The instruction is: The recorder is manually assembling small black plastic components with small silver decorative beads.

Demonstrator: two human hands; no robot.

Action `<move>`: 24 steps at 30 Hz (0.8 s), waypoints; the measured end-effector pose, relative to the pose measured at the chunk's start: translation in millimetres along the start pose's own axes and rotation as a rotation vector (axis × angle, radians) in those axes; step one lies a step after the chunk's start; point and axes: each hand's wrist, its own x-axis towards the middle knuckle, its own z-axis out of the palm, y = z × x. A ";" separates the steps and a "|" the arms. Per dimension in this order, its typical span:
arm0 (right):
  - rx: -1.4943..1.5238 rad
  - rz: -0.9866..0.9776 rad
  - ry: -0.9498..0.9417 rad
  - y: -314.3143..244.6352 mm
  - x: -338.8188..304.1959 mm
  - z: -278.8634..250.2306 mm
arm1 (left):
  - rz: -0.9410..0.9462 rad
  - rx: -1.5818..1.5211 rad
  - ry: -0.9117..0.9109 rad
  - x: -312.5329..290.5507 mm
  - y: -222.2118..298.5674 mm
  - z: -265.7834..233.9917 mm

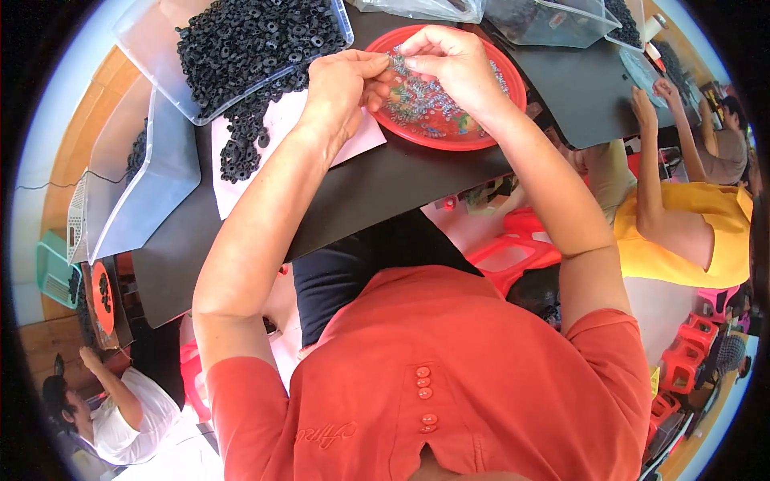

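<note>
My left hand [341,90] and my right hand [453,66] meet over the left part of a round red tray [516,90]. The tips of both hands are pinched close together; anything between them is too small to make out. Many small, silvery metal pieces [429,103], possibly springs or screws, lie scattered in the tray. Left of my left hand, black ring-shaped parts [241,144] spill onto a pale pink sheet [277,120]. They come from a tilted clear plastic bin [152,36] heaped with more of the same.
A second clear bin [152,192] stands at the left on the dark table [361,192]. Another clear bin [553,24] is at the far right. A co-worker in yellow [682,228] works to the right; another in white [132,417] is at lower left. Red stools [513,248] stand below the table.
</note>
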 end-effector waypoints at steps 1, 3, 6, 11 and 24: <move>-0.053 0.000 0.003 -0.3 0.6 -0.9 | 0.006 -0.007 0.004 1.2 -0.5 0.0; -0.105 0.000 0.007 -1.2 1.3 -1.0 | 0.011 -0.012 0.007 2.7 -1.6 -0.1; -0.086 0.027 -0.054 -3.0 2.0 1.4 | 0.021 -0.069 0.029 4.2 -5.0 1.5; -0.117 0.030 -0.014 -3.9 2.8 0.5 | 0.054 0.058 0.058 2.4 -1.9 7.1; -0.825 -0.296 -0.100 2.4 4.0 -0.9 | 0.113 0.286 0.152 22.0 0.5 -3.2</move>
